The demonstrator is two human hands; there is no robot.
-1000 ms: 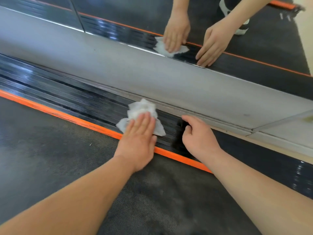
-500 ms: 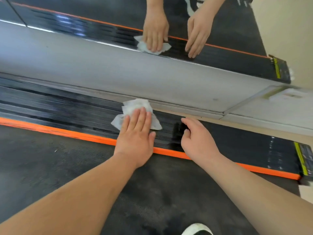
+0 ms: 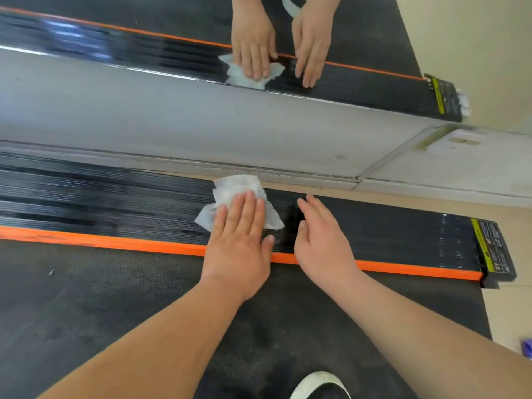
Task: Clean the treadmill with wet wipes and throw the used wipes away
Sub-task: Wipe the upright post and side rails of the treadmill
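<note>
A person's left hand presses a crumpled white wet wipe flat against the black ribbed side rail of a treadmill, fingers straight and laid over the wipe, not curled round it. The right hand rests just to the right, fingers extended and relaxed on the same rail, grasping nothing. The wipe lies on the rail's far half, between the orange edge strip and the pale floor beyond, its bunched part showing past the fingertips. A wall mirror on the far side repeats both hands. The treadmill belt fills the near ground, with a white shoe at the bottom edge. The wipe looks thin, limp and damp; it should slide easily under a flat palm, and to lift it for disposal a pinch on the bunched far part would likely gather it best.
</note>
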